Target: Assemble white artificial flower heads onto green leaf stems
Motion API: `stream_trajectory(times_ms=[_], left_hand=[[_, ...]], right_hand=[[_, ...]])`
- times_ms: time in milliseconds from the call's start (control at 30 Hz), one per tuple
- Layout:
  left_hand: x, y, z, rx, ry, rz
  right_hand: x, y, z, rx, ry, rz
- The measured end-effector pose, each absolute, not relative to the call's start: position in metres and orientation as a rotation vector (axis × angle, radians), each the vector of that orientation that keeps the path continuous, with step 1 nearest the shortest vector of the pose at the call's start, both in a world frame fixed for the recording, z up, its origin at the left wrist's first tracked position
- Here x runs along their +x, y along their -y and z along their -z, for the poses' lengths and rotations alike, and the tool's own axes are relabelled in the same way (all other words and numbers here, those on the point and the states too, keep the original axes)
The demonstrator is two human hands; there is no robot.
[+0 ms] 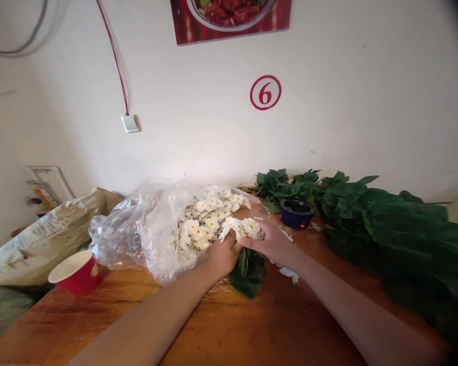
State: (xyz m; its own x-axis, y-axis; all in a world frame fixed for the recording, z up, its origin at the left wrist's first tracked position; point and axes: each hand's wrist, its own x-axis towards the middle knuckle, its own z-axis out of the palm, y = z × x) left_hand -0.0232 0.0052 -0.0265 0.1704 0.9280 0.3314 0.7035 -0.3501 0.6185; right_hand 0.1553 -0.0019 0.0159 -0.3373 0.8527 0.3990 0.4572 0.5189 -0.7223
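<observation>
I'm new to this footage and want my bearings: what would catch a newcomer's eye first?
Probably the heap of dark green leaves over the right side of the wooden table. Next, the cluster of white flowers at the left grip and right grip, near the middle, then the red circled 6 on the wall above.
</observation>
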Motion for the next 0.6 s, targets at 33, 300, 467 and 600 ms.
stream_trajectory(times_ms=[33, 300, 467, 600], left_hand=[[-0.023, -0.005, 0.027, 2.150, -1.529, -0.975], [-0.021, -0.004, 0.024, 2.171, -1.330, -1.067], [-0.017, -0.004, 0.022, 2.259, -1.426, -1.013], [-0.014, -0.005, 0.020, 2.373, -1.550, -0.796]], right_hand=[[0.155, 0.004, -0.016, -1.066, 1.992, -0.587], [0.151, 0.014, -0.019, -1.053, 2.190, -0.151], [0.148, 0.016, -0.021, -1.147, 2.269, 0.077], [0.146, 0.018, -0.025, -1.251, 2.313, 0.209]])
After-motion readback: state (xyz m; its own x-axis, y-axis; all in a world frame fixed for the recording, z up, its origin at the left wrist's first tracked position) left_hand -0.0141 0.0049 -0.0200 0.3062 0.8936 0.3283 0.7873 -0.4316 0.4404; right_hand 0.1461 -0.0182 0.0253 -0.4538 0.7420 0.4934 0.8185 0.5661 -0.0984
